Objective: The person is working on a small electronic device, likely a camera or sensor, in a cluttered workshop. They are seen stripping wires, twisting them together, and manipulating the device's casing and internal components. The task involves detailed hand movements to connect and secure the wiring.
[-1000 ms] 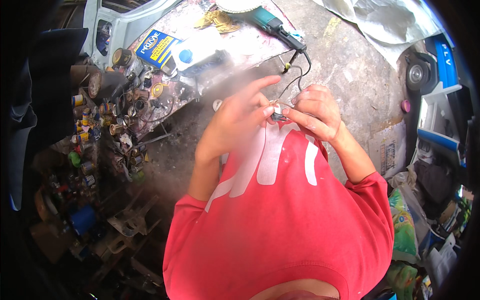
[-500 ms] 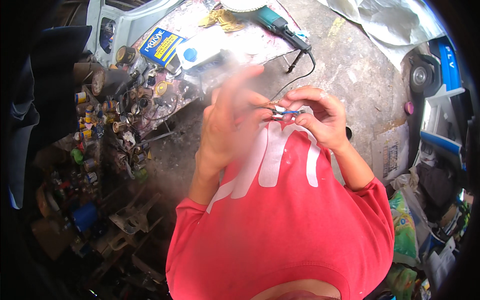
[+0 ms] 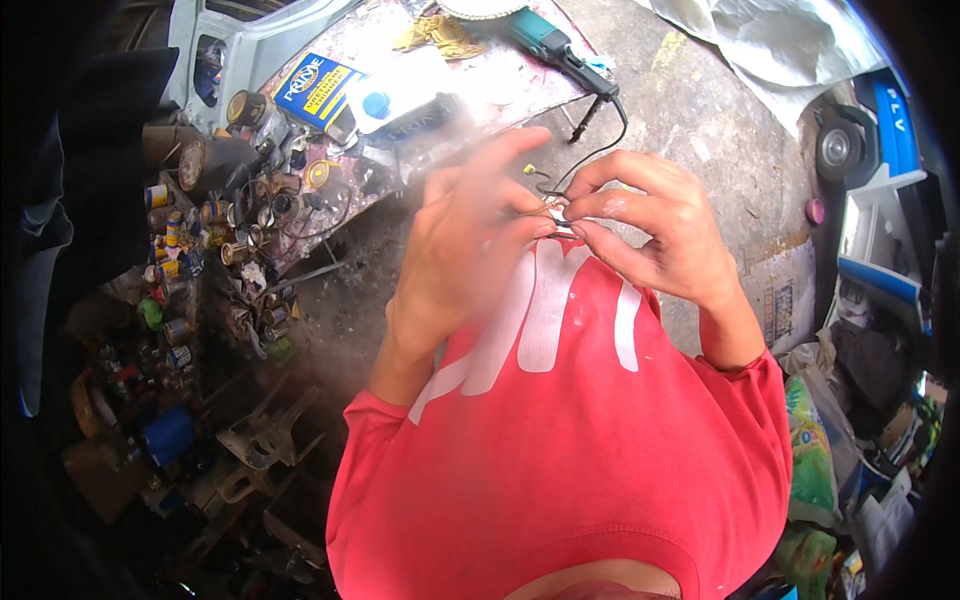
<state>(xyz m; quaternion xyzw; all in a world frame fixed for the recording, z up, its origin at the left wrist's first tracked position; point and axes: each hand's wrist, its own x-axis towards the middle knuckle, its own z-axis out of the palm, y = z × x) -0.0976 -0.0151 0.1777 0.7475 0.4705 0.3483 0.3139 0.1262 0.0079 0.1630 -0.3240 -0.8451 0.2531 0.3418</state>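
Both hands meet in front of my chest over thin wires (image 3: 561,221). My left hand (image 3: 445,245) pinches them between thumb and fingertips, its index finger raised; a hazy smear in the picture blurs this hand. From the other side, my right hand (image 3: 655,225) holds the dark wire with thumb and fingers closed on it. Just beyond the fingertips, a black cord (image 3: 622,125) curls and runs up to a green and black power tool (image 3: 545,42) with a pale round pad. A small yellow tip (image 3: 530,170) sticks up beside the cord. The exact joint between the wires is hidden by the fingers.
The stained table (image 3: 515,85) ahead bears a blue and yellow can (image 3: 315,90), a white jug with a blue cap (image 3: 376,105) and yellow gloves (image 3: 440,36). Cluttered small cans (image 3: 215,210) fill the left. Bags (image 3: 812,440) and a wheel (image 3: 838,148) lie right.
My right hand has shifted up and turned, its fingers now over the wires. A blue piece seen between the fingertips before is no longer visible. The cord's curl has moved nearer the hands.
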